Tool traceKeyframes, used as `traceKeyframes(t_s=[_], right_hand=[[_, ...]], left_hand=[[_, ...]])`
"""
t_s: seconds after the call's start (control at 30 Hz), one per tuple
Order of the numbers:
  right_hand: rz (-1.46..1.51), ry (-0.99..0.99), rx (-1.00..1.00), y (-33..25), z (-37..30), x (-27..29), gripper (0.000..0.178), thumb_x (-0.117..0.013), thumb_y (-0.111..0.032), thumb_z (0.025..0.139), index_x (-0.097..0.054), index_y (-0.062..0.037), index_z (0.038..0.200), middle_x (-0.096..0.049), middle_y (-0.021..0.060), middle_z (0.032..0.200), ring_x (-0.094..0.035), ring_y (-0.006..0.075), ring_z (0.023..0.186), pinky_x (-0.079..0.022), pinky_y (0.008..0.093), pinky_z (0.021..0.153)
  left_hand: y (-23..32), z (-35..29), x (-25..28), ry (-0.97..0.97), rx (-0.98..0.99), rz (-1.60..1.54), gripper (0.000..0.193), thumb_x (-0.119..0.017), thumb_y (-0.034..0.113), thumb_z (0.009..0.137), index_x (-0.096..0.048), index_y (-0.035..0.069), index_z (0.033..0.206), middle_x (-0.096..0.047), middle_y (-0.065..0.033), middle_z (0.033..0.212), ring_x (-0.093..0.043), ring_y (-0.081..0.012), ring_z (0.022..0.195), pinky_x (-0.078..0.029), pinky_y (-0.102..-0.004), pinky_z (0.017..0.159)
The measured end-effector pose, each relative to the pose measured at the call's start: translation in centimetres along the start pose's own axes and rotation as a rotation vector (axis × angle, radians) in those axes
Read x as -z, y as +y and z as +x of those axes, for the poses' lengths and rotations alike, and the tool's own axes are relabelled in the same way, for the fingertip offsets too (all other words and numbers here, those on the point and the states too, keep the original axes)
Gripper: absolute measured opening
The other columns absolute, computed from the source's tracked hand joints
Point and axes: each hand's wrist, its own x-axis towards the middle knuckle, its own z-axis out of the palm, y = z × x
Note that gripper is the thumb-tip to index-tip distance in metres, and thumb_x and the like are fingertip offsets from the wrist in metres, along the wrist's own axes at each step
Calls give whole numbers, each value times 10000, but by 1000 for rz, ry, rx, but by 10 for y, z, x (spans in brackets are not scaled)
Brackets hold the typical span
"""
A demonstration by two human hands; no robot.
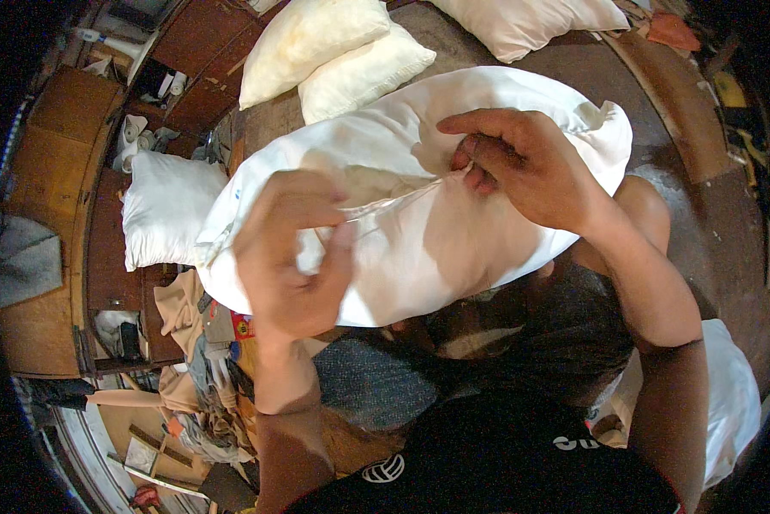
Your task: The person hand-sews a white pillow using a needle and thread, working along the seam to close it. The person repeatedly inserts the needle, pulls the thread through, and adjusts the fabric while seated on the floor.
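Pinching the raised cloth edge (406, 198) of a big white pillow (436, 257), the right hand (535, 167) has its thumb and fingers drawn together and its index finger reaching out above them. The left hand (272, 257) is blurred, thumb and fingers curved into a ring over the near side of that pillow; whether it grips anything, I cannot tell. The pillow lies crosswise beneath both hands, the edge running between them. Just beyond the left hand, to its left, stands a small white pillow (175, 206). Below and left of that hand is a jumbled heap of cloth (205, 385). Past both hands lie two cream pillows (316, 43), partly overlapping, and, farther from the right hand, a pale pillow (531, 26). Well to the left of the left hand is a brown wooden cabinet (113, 248).
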Motion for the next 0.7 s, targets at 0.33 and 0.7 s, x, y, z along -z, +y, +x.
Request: traceKeyframes(t_s=[0.33, 0.7], right_hand=[[-208, -97, 2, -9, 0, 15, 341, -391, -49, 1044, -612, 31, 1291, -680, 105, 934, -633, 128, 790, -557, 279, 765], [-363, 85, 267, -10, 0, 10, 264, -570, -19, 871, -700, -10, 1101, -695, 205, 781, -702, 350, 745, -529, 418, 691]], left_hand=[[-45, -115, 213, 676, 360, -398, 133, -586, 157, 989, -563, 27, 1007, -601, -121, 967, -586, -252, 978, -487, -391, 835], [-125, -382, 508, 1673, 956, -262, 252, -597, 166, 1012, -549, -71, 1080, -568, -114, 949, -583, -244, 939, -559, -341, 830]])
